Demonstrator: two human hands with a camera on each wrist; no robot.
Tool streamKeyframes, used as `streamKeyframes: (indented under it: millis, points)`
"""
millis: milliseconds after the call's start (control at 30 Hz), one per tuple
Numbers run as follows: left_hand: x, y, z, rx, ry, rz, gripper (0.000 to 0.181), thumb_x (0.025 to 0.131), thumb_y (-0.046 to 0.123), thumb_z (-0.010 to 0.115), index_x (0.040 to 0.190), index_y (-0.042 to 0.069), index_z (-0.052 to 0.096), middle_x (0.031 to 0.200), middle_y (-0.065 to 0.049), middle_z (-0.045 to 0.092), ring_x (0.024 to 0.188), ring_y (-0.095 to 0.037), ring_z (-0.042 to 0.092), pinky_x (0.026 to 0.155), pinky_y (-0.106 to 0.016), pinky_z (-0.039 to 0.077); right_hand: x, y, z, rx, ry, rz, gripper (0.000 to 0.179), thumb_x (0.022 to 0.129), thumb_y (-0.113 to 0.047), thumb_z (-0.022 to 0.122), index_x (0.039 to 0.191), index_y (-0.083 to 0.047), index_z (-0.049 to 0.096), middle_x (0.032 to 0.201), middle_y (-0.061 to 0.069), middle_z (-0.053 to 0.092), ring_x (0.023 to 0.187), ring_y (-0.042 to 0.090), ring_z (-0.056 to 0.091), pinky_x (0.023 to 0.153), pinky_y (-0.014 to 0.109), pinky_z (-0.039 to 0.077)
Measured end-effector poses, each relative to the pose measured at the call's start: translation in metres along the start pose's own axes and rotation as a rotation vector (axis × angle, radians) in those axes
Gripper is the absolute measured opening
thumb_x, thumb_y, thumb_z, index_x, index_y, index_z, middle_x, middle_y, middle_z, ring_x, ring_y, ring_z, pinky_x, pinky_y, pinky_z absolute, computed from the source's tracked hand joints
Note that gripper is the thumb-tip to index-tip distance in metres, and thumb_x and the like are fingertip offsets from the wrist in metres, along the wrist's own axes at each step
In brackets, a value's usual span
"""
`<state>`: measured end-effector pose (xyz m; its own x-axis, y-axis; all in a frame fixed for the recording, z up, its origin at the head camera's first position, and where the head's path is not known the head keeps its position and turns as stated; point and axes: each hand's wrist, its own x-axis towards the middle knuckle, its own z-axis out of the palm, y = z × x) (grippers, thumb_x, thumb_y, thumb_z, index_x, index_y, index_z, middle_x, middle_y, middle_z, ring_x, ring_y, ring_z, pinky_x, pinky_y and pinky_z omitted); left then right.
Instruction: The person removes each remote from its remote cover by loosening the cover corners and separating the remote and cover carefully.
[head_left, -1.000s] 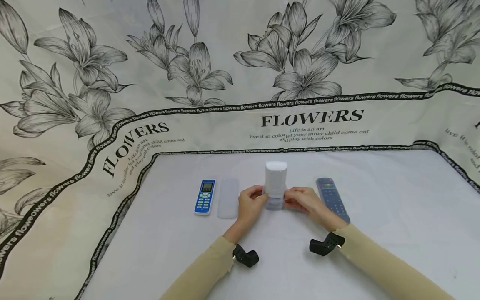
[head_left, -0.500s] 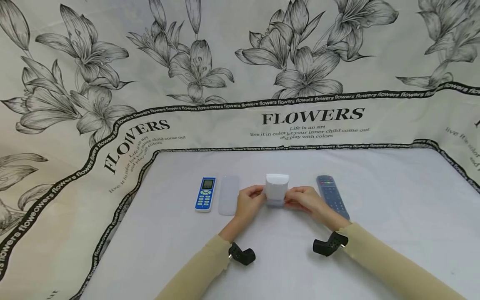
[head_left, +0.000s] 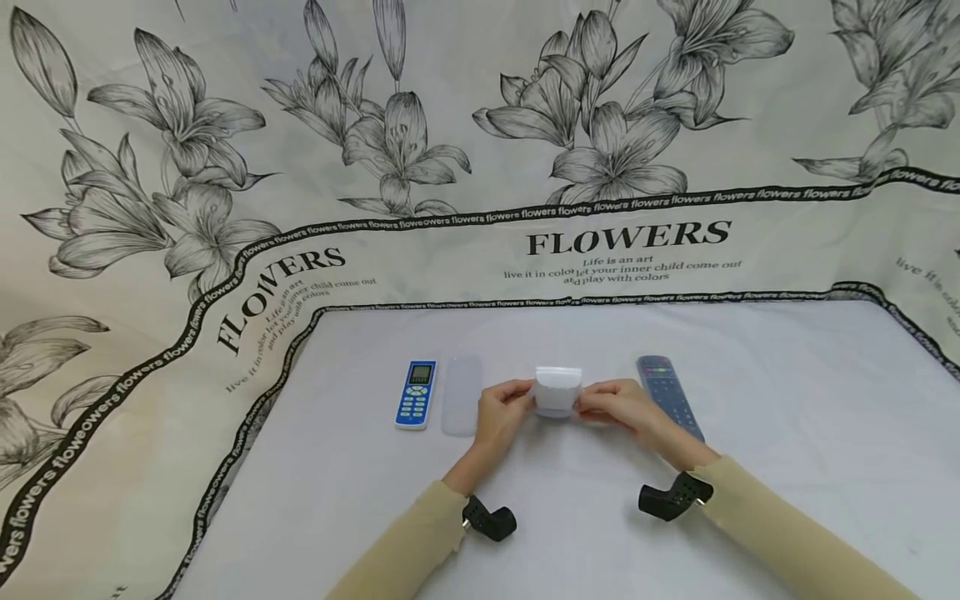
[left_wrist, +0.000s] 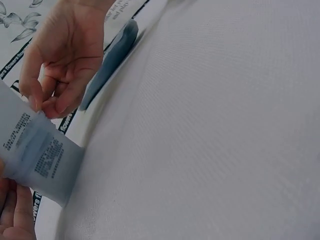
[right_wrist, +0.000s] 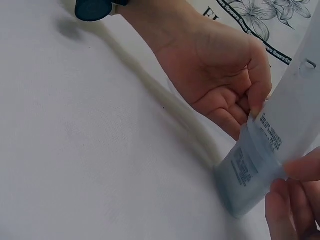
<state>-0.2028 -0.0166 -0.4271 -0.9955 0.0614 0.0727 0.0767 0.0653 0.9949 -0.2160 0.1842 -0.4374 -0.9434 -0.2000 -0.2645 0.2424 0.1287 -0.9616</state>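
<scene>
Two hands (head_left: 498,421) (head_left: 626,408) tight on one sleeve (right_wrist: 242,172) around one white device (head_left: 558,381), two remotes (head_left: 416,396) (head_left: 667,393) nearby

In both wrist views the white device (head_left: 558,383) is cut off at its upper end, its print too small to read. In the head view, right of the device, the right hand (head_left: 624,406) partly hides a dark remote (head_left: 665,387); left of it, a blue remote's (head_left: 416,398) button markings are illegible.
</scene>
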Motion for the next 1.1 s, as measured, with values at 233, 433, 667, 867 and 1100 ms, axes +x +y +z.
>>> streamKeyframes:
  millis: [233, 433, 667, 867, 1100]
  points:
    - [0.001, -0.005, -0.003, 0.038, -0.017, 0.031, 0.025, 0.081, -0.006, 0.058, 0.102, -0.011, 0.069, 0.102, -0.026, 0.07, 0.086, -0.015, 0.067, 0.071, -0.014, 0.05, -0.007, -0.002, 0.0, -0.224, 0.05, -0.026, 0.036, 0.085, -0.02, 0.071, 0.11, 0.007, 0.068, 0.096, 0.003, 0.075, 0.083, 0.001, 0.066, 0.076, 0.021, 0.055]
    - [-0.001, -0.006, -0.007, 0.071, -0.035, 0.048, 0.025, 0.084, -0.005, 0.057, 0.106, -0.013, 0.066, 0.106, -0.027, 0.068, 0.098, -0.032, 0.067, 0.078, -0.019, 0.054, -0.009, 0.001, 0.004, -0.218, 0.056, -0.071, 0.04, 0.089, -0.022, 0.068, 0.113, 0.01, 0.065, 0.099, 0.012, 0.074, 0.084, 0.003, 0.069, 0.076, 0.02, 0.055]
    - [0.009, -0.029, -0.004, 0.068, -0.052, 0.079, 0.023, 0.087, -0.002, 0.058, 0.105, -0.013, 0.066, 0.103, -0.027, 0.069, 0.094, -0.034, 0.069, 0.076, -0.019, 0.055, -0.006, -0.001, 0.004, -0.181, 0.052, -0.124, 0.036, 0.088, -0.023, 0.063, 0.102, 0.01, 0.069, 0.087, 0.01, 0.075, 0.076, 0.007, 0.069, 0.071, 0.024, 0.058]
    - [0.021, -0.044, -0.002, 0.09, -0.023, 0.065, 0.019, 0.086, 0.005, 0.062, 0.098, -0.007, 0.071, 0.095, -0.021, 0.073, 0.082, -0.018, 0.07, 0.07, -0.016, 0.053, -0.001, -0.011, 0.008, -0.242, 0.102, -0.051, 0.034, 0.088, -0.014, 0.058, 0.104, 0.014, 0.066, 0.085, 0.015, 0.074, 0.072, 0.009, 0.069, 0.069, 0.025, 0.058]
    - [0.026, -0.031, 0.002, 0.022, 0.046, -0.116, 0.02, 0.08, 0.005, 0.062, 0.09, -0.006, 0.074, 0.091, -0.015, 0.074, 0.073, -0.005, 0.063, 0.071, -0.021, 0.056, 0.006, -0.016, 0.005, -0.218, 0.088, 0.063, 0.036, 0.088, -0.019, 0.06, 0.108, 0.011, 0.066, 0.086, 0.009, 0.075, 0.071, 0.008, 0.069, 0.068, 0.025, 0.058]
